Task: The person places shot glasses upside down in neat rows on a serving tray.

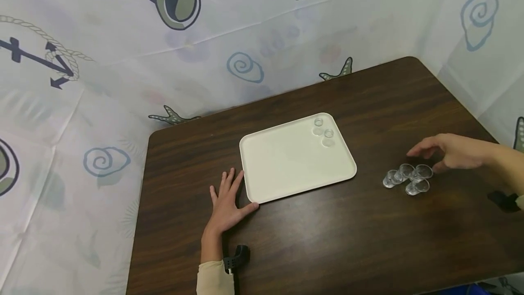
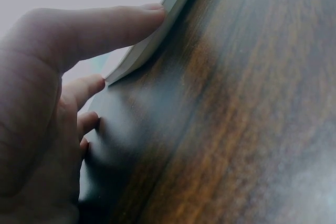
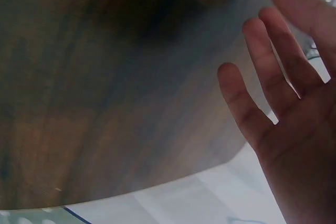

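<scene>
A cream rectangular tray (image 1: 299, 163) lies on the dark wood-grain table. My left hand (image 1: 225, 208) rests at its near left corner, fingers spread, with the thumb (image 2: 121, 24) against the tray's edge in the left wrist view. Small clear cups (image 1: 329, 134) stand near the tray's far right corner. To the right of the tray, several more clear cups (image 1: 423, 173) are grouped close together. Just beyond them hovers my right hand (image 1: 458, 151), its fingers loosely bent and holding nothing. The right wrist view shows its fingers (image 3: 268, 72) apart; the cups barely show there.
The brown table (image 1: 327, 226) extends around the tray and cups. Behind it and at both sides hangs a pale cloth (image 1: 286, 44) printed with anchors, shells and starfish. A blue item (image 1: 471, 289) shows below the table's near right edge.
</scene>
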Demonstrator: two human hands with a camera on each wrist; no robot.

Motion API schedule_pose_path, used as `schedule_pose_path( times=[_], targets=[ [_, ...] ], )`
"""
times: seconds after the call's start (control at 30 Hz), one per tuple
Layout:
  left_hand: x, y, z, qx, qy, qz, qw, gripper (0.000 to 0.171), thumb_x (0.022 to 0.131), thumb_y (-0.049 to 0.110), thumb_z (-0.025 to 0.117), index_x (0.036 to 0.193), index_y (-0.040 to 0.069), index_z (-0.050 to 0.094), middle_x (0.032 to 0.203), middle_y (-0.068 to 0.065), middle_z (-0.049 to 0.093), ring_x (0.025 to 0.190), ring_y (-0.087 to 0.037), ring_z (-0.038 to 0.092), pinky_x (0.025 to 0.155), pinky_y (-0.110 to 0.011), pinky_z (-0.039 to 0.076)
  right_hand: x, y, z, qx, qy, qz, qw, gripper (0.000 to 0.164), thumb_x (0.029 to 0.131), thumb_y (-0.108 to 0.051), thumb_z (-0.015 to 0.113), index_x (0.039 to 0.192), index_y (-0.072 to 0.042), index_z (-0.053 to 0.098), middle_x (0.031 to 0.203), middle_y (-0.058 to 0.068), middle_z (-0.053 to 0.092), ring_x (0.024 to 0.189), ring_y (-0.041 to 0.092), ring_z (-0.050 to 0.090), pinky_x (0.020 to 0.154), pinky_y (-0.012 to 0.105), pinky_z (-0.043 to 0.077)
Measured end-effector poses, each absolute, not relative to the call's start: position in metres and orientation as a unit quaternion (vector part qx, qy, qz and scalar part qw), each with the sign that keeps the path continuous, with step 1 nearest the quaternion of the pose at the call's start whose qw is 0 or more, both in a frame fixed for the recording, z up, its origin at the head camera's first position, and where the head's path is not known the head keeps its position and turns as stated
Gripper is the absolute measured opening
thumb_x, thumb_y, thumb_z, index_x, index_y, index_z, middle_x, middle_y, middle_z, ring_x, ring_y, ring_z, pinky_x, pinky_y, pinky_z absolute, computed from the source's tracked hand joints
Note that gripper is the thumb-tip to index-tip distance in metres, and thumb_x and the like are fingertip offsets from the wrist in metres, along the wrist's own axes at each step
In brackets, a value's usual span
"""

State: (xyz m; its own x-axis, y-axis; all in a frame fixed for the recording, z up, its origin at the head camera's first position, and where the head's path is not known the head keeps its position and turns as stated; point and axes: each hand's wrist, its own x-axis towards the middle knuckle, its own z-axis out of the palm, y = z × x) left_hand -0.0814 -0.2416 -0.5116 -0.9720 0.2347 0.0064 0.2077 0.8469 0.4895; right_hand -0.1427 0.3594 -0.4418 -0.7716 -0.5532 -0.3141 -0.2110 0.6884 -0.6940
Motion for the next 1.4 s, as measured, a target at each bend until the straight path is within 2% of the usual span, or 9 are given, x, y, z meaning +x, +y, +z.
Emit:
schedule_pose_path(
  times=[0.2, 0.33, 0.5, 0.7, 1.07, 1.4],
  targets=[
    [-0.08, -0.242, -0.512, 0.116, 0.962, 0.247, 0.024, 0.099, 0.079, 0.06, 0.072, 0.157, 0.021, 0.027, 0.163, -0.013, 0.015, 0.149, -0.037, 0.005, 0.104, -0.073, -0.004, -0.131, 0.365, -0.461, -0.224, 0.844, -0.383, 0.302, 0.059, 0.069, -0.007, 0.084, 0.125, -0.006, 0.063, 0.116, 0.009, 0.061, 0.096, 0.009, 0.056, 0.073, 0.029, 0.052],
    [-0.08, -0.242, -0.511, 0.117, 0.962, 0.247, 0.021, 0.099, 0.079, 0.059, 0.073, 0.157, 0.021, 0.027, 0.162, -0.013, 0.016, 0.148, -0.038, 0.006, 0.104, -0.074, -0.004, -0.127, 0.363, -0.468, -0.238, 0.846, -0.387, 0.279, 0.054, 0.072, -0.014, 0.085, 0.122, -0.009, 0.066, 0.113, 0.006, 0.061, 0.093, 0.01, 0.055, 0.071, 0.028, 0.051],
    [-0.08, -0.241, -0.51, 0.116, 0.962, 0.246, 0.019, 0.098, 0.079, 0.058, 0.073, 0.157, 0.021, 0.027, 0.162, -0.014, 0.016, 0.148, -0.039, 0.007, 0.104, -0.074, -0.003, -0.126, 0.359, -0.472, -0.279, 0.831, -0.412, 0.247, 0.043, 0.076, -0.013, 0.083, 0.116, -0.009, 0.069, 0.105, 0.003, 0.063, 0.086, 0.014, 0.054, 0.066, 0.027, 0.05],
    [-0.08, -0.241, -0.511, 0.117, 0.963, 0.243, 0.021, 0.098, 0.079, 0.058, 0.073, 0.157, 0.02, 0.027, 0.162, -0.014, 0.016, 0.148, -0.039, 0.006, 0.104, -0.074, -0.003, -0.125, 0.359, -0.474, -0.306, 0.82, -0.427, 0.229, 0.037, 0.078, -0.007, 0.081, 0.114, -0.007, 0.07, 0.107, 0.004, 0.064, 0.086, 0.014, 0.053, 0.066, 0.026, 0.05],
    [-0.08, -0.243, -0.514, 0.118, 0.964, 0.237, 0.022, 0.099, 0.079, 0.06, 0.072, 0.157, 0.021, 0.026, 0.163, -0.012, 0.015, 0.148, -0.038, 0.006, 0.104, -0.074, -0.003, -0.124, 0.362, -0.475, -0.285, 0.825, -0.431, 0.23, 0.036, 0.079, -0.006, 0.08, 0.114, -0.006, 0.07, 0.105, 0.005, 0.065, 0.085, 0.015, 0.053, 0.064, 0.027, 0.05],
    [-0.081, -0.243, -0.514, 0.12, 0.962, 0.243, 0.018, 0.098, 0.079, 0.059, 0.073, 0.157, 0.021, 0.027, 0.162, -0.013, 0.016, 0.148, -0.039, 0.006, 0.103, -0.074, -0.003, -0.128, 0.367, -0.461, -0.223, 0.86, -0.397, 0.233, 0.039, 0.079, -0.014, 0.081, 0.116, -0.004, 0.07, 0.108, 0.004, 0.07, 0.091, 0.008, 0.064, 0.071, 0.026, 0.055]
  ],
)
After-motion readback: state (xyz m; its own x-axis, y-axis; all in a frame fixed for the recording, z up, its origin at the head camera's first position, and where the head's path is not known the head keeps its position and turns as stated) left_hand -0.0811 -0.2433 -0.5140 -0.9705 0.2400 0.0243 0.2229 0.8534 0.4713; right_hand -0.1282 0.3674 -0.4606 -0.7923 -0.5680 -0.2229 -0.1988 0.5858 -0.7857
